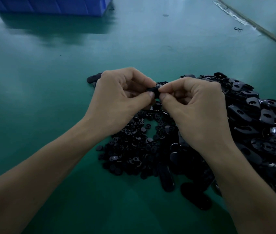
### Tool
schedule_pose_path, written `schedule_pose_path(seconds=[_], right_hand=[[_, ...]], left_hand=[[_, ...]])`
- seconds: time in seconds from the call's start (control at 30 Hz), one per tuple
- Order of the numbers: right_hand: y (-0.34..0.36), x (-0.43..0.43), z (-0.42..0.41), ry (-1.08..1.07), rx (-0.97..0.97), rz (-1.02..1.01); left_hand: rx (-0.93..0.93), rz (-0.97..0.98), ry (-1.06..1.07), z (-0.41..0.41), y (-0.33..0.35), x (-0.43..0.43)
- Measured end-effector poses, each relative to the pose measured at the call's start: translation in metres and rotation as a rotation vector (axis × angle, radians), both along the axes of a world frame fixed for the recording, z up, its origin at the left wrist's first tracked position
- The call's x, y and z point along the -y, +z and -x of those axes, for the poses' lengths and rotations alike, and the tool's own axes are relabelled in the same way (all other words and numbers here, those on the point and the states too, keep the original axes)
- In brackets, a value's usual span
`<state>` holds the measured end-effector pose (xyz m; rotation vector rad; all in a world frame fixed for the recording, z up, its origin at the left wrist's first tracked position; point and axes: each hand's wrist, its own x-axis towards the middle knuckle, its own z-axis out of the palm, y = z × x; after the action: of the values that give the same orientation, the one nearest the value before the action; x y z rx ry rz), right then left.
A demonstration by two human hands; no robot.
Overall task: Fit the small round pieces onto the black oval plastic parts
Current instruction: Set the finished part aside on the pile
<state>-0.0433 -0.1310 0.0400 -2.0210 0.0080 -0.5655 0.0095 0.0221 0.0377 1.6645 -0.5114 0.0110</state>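
black oval plastic part (153,92) held above piles, mostly hidden, perhaps edge-on. heap of oval parts (255,119) right; small round pieces (134,146) piled beside, touching.

A factory assembly bench: green work mat (49,68), blue parts bin (49,5), heaped black plastic parts (260,119).

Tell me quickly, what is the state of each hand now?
Left hand: fingers curled, pinches one end of a black part.
Right hand: fingers curled, pinches the other end of the same black part.
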Motion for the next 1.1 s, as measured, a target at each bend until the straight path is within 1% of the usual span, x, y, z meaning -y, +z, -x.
schedule_pose_path(seconds=[0.2,0.4,0.57,0.77,0.83,0.93,1.03,1.1], right_hand=[[0.0017,0.0006,0.0009,-0.004,-0.025,0.027],[0.0022,-0.0044,0.0049,-0.092,-0.025,0.183],[0.0035,-0.0050,0.0049,-0.093,-0.045,0.192],[0.0030,-0.0042,0.0055,-0.035,-0.044,0.168],[0.0033,-0.0049,0.0056,-0.005,-0.044,0.151],[0.0043,-0.0040,0.0045,-0.014,-0.015,0.172],[0.0053,0.0001,0.0023,-0.021,-0.023,0.236],[0.0050,0.0036,0.0013,0.030,-0.062,0.203]], left_hand=[[0.050,-0.062,0.005,0.0006,-0.0004,0.0006],[0.193,-0.210,0.027,0.0020,-0.0017,-0.0002],[0.292,-0.296,0.055,0.0042,-0.0027,0.0002],[0.338,-0.309,0.126,0.0028,-0.0067,0.0003],[0.326,-0.308,0.142,0.0000,-0.0071,-0.0012],[0.262,-0.287,0.107,-0.0022,-0.0077,-0.0011],[0.126,-0.173,0.019,-0.0012,-0.0064,0.0006],[0.028,-0.076,-0.050,-0.0018,-0.0056,0.0004]])
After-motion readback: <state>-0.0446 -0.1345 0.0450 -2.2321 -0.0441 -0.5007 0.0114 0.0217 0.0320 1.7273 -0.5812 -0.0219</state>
